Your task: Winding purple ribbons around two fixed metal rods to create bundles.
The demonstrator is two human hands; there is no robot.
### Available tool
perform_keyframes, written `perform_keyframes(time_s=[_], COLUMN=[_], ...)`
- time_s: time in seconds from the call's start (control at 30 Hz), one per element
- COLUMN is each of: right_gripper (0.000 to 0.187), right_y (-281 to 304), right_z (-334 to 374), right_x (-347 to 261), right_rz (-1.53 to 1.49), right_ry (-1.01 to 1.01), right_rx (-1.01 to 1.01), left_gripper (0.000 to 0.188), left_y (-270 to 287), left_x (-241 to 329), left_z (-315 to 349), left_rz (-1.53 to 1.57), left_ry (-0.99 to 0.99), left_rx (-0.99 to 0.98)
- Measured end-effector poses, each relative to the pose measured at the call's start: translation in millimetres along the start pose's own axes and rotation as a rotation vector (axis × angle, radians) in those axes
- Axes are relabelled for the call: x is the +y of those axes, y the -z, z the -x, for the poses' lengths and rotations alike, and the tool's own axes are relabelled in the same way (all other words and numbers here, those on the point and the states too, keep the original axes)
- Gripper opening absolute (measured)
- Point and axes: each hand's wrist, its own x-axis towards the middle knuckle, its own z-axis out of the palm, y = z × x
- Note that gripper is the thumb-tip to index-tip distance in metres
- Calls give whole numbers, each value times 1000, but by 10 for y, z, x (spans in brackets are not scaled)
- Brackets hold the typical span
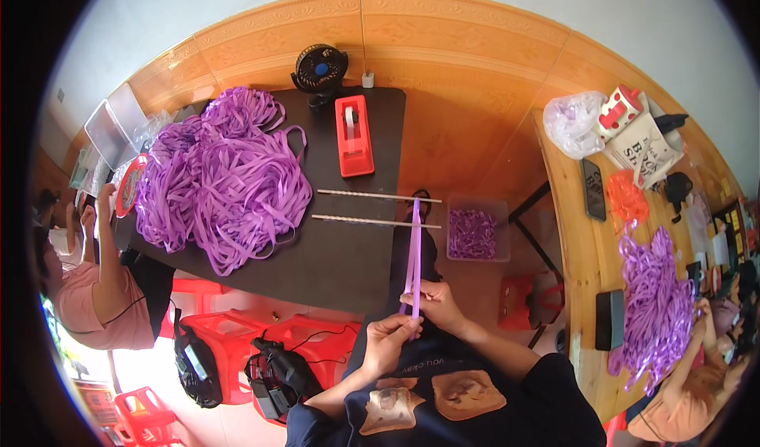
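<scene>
A purple ribbon [416,249] runs from the ends of two thin metal rods [348,194] toward my body, and appears looped around them. The rods lie nearly parallel and stick out past the right edge of the dark table [332,273]. My left hand [388,346] pinches the near part of the ribbon. Just ahead and to its right, my right hand [440,303] also has its fingers closed on the ribbon. Beyond the rods stands a red tape dispenser [364,150]. A large heap of purple ribbon [229,182] covers the table's left part.
A black fan [320,71] stands at the table's back edge. Below, right of the rods, is a clear bin [507,249] of purple pieces. A wooden table [582,289] at right bears more ribbon and a phone [593,190]. Other people sit at both sides; red stools [222,340] stand near-left.
</scene>
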Motion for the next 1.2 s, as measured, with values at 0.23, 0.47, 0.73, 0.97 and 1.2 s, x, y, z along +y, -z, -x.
perform_keyframes(time_s=[0.23, 0.47, 0.73, 0.97, 1.2], right_gripper=[7, 9, 7, 6, 13], right_y=[-180, -213, -216, -87, -140], right_z=[419, 626, 647, 509, 234], right_x=[149, 383, 284, 131, -159], right_rz=[-385, -168, 68, -11, -269], right_ry=[-266, -201, -152, -204, -253], right_rx=[-42, -22, -78, -59, 84], left_gripper=[12, 10, 10, 26, 34], left_y=[134, 261, 359, 365, 348], left_x=[-110, -259, -290, -255, -234], left_z=[166, 227, 200, 191, 178], left_rz=[-33, -44, -151, -224, -231], left_ry=[63, 113, 142, 168, 178], left_rx=[47, 119, 136, 131, 114])
